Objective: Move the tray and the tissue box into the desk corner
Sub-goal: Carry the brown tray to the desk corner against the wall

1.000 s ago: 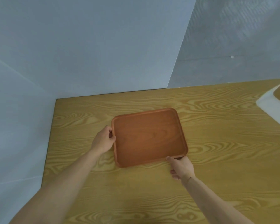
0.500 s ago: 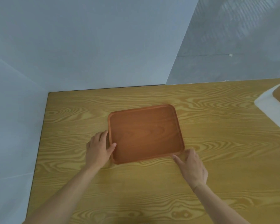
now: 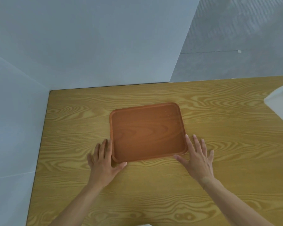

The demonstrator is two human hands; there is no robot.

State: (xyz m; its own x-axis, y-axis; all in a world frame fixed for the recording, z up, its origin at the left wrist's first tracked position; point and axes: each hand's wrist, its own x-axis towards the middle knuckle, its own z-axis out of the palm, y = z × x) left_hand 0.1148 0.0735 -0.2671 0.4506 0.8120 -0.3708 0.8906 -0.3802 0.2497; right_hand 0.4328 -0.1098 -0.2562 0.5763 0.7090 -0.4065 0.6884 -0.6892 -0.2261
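Tray (image 3: 147,131) lies flat on the surface (image 3: 219,185), short of the far-left corner. Left hand (image 3: 103,162) and right hand (image 3: 197,158) lie open, fingers spread beside its near corners, gripping nothing. Best slid with even pressure from both. Tissue box (image 3: 279,103) waits far right.

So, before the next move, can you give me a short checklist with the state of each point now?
1. Tray lies flat on the desk: ok.
2. Tray sits in the desk corner: not ok, bare wood remains on the left and behind it.
3. Left hand is free: ok, open, fingers spread at the tray's near left corner.
4. Right hand is free: ok, open at the near right corner.
5. Tissue box is moved: not ok, it stands at the far right, partly out of view.
6. Path to the corner: ok, nothing lies there.
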